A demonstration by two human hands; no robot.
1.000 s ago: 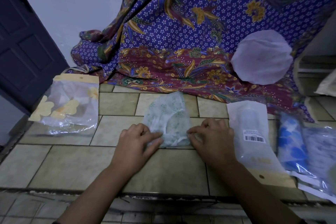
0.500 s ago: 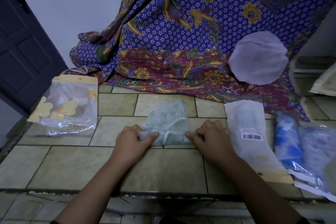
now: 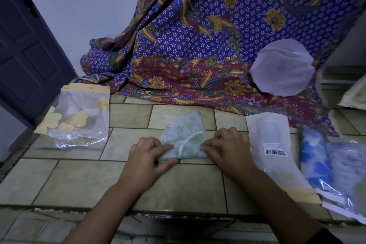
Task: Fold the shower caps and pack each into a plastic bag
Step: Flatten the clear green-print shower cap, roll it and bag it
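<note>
A pale green leaf-print shower cap (image 3: pixel 184 134) lies partly folded on the tiled surface, its white elastic rim showing in the middle. My left hand (image 3: pixel 147 156) pinches its lower left corner between thumb and forefinger. My right hand (image 3: pixel 227 146) grips its lower right edge with curled fingers. An empty frosted plastic bag (image 3: pixel 271 144) with a barcode label lies just right of my right hand. A white shower cap (image 3: pixel 282 67) rests spread out on the patterned cloth at the back right.
A clear bag (image 3: pixel 79 117) holding a yellow-flowered cap lies at the left. Packed bags with blue-patterned caps (image 3: pixel 316 156) lie at the far right. A blue and maroon batik cloth (image 3: pixel 198 45) drapes behind. The ledge's front edge (image 3: pixel 178 212) runs under my forearms. A dark door (image 3: pixel 29 55) stands at the left.
The cap's far end has been folded toward me, so the bundle is shorter. Both hands stay at its near corners, shifted slightly.
</note>
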